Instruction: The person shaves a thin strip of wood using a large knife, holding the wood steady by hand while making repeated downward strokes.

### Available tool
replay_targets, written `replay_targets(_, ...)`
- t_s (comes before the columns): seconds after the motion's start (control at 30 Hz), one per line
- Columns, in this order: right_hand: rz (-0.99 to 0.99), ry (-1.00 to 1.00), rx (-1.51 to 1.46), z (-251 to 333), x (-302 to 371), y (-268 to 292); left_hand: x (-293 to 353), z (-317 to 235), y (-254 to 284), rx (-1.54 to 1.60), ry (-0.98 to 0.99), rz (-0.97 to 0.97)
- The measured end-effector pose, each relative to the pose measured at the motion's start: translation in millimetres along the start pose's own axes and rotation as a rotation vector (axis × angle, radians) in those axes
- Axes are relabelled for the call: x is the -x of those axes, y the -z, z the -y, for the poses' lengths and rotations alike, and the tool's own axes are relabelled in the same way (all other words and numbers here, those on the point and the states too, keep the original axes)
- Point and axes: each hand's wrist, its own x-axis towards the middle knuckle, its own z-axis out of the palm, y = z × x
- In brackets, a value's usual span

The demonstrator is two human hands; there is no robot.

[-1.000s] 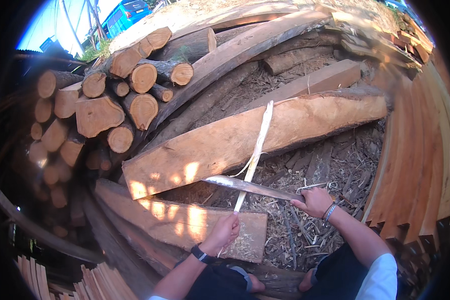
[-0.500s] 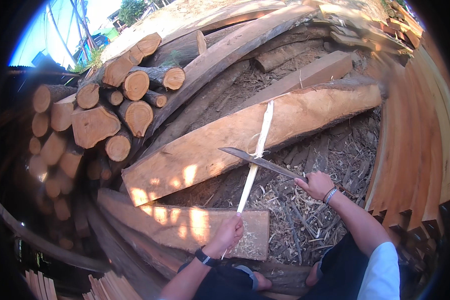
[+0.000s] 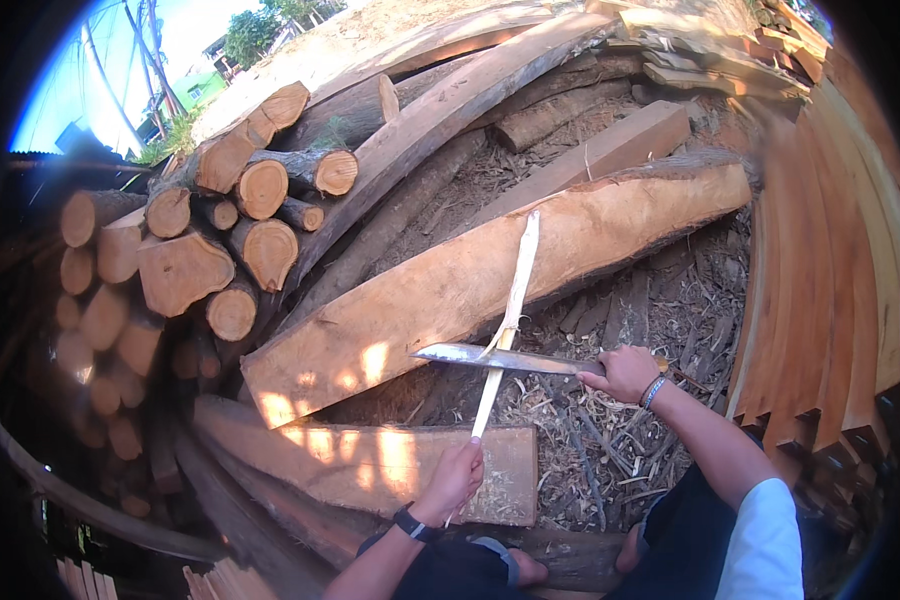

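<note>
My left hand [image 3: 452, 480] is closed round the lower end of a pale peeled wooden stick [image 3: 487, 400], which slants up and away from me. The stick's far end lies over a thick wooden slab [image 3: 610, 225]. In my right hand [image 3: 627, 374] is the handle of a machete [image 3: 510, 359]; its long blade crosses the stick around the middle, tip to the left. Thin curled shavings cling to the stick just beyond the blade. My fingers hide most of the machete's handle.
A shorter plank [image 3: 370, 460] lies near my feet, beside wood chips and shavings [image 3: 600, 450] on the ground. Cut logs [image 3: 263, 190] are piled on the left. Long stacked boards [image 3: 810, 270] line the right side, and a long beam [image 3: 440, 95] runs behind the slab.
The machete blade has moved nearer me along the stick and turned so its flat side catches the light. My right hand has shifted slightly left and down. The left hand keeps its hold.
</note>
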Motion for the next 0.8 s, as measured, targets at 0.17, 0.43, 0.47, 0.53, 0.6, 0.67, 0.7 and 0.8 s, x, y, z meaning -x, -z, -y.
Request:
replay_targets(0.17,-0.008,-0.115,-0.055,-12,-6,-13,-7,2,-4,0.022,-0.004,0.012)
replay_targets(0.43,-0.077,-0.117,-0.029,-16,-9,-13,-6,-2,-8,0.023,-0.024,0.024)
replay_targets(0.47,-0.079,-0.14,-0.05,-16,-8,-12,-6,-2,-8,0.025,-0.027,0.04)
replay_targets(0.53,-0.043,-0.042,-0.045,-8,-5,-7,-3,0,-4,0.009,-0.018,-0.006)
replay_targets(0.6,-0.023,0.048,0.02,-3,3,-1,-2,1,-4,-0.013,-0.026,-0.031)
replay_targets(0.67,-0.031,-0.04,0.011,-11,-6,-6,-1,1,-9,-0.043,-0.05,-0.035)
replay_targets(0.7,-0.031,-0.115,-0.013,-13,-12,-7,-3,2,-9,-0.056,-0.062,-0.023)
replay_targets(0.8,-0.034,-0.144,-0.041,-16,-12,-6,-8,5,-7,-0.091,-0.082,-0.013)
